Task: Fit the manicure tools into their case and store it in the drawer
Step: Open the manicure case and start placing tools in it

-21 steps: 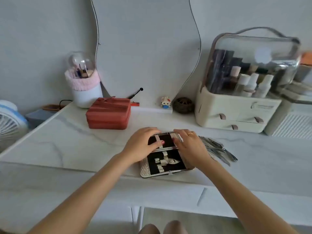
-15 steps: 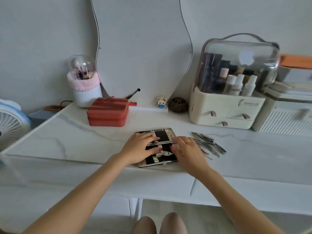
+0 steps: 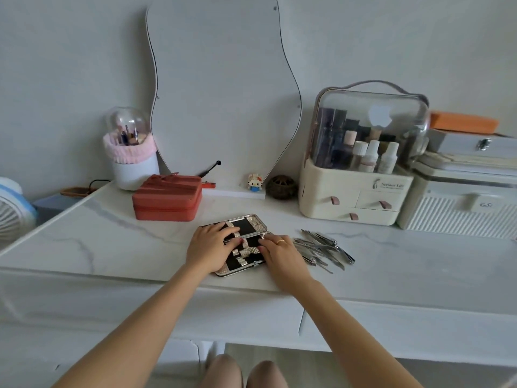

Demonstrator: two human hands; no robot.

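Note:
The manicure case lies open and flat near the front edge of the white marble table. It has a silver textured rim and a black lining with empty straps. My left hand covers its left side, fingers across the hinge line. My right hand, wearing a ring, rests on its right side with fingertips on the lining. A loose pile of metal manicure tools sits on the table just right of my right hand. Shut drawer fronts run below the tabletop.
A red zip box stands behind the case on the left. A cream cosmetic organiser with small drawers stands at the back right, a white ribbed box beside it. A wavy mirror, brush holder and fan stand further back.
The view has pulled back and shifted. Both hands stay on the open case, and the case lies a little flatter on the table. The tool pile has not moved.

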